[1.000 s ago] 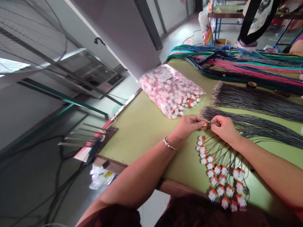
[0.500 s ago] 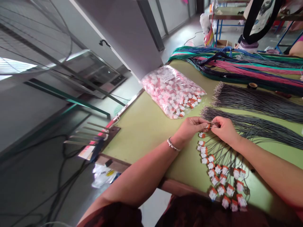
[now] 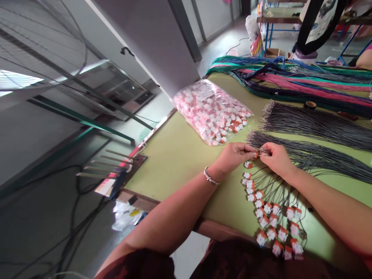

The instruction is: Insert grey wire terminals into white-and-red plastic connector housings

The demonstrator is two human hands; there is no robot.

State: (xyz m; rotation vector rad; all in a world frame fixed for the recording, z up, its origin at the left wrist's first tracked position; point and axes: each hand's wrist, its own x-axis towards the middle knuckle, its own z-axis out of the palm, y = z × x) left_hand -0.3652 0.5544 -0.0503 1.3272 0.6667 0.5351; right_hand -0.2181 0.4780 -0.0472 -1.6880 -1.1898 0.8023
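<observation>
My left hand (image 3: pixel 236 157) pinches a small orange-and-white connector (image 3: pixel 256 155) between thumb and finger. Right beside it, my right hand (image 3: pixel 274 158) is closed on dark thin wires (image 3: pixel 265 151) at the connector's end; whether the tip sits inside the connector I cannot tell. Below both hands, several wired connectors (image 3: pixel 271 233) of the same kind lie in a trail toward the table's near edge, their grey wires running up under my right hand. Behind my hands lies a bundle of dark grey wires (image 3: pixel 310 149) with bare metal tips at its left end.
A clear bag of connectors (image 3: pixel 212 110) lies on the green table (image 3: pixel 174 155). Farther back are a second grey wire bundle (image 3: pixel 316 124), a tape roll (image 3: pixel 310 105) and long coloured wires (image 3: pixel 290 81). A metal-pronged rack (image 3: pixel 116 166) is fixed at the left table corner.
Both hands stay almost in place, still holding the connector and the wires. The view has shifted very slightly; nothing else visibly differs.
</observation>
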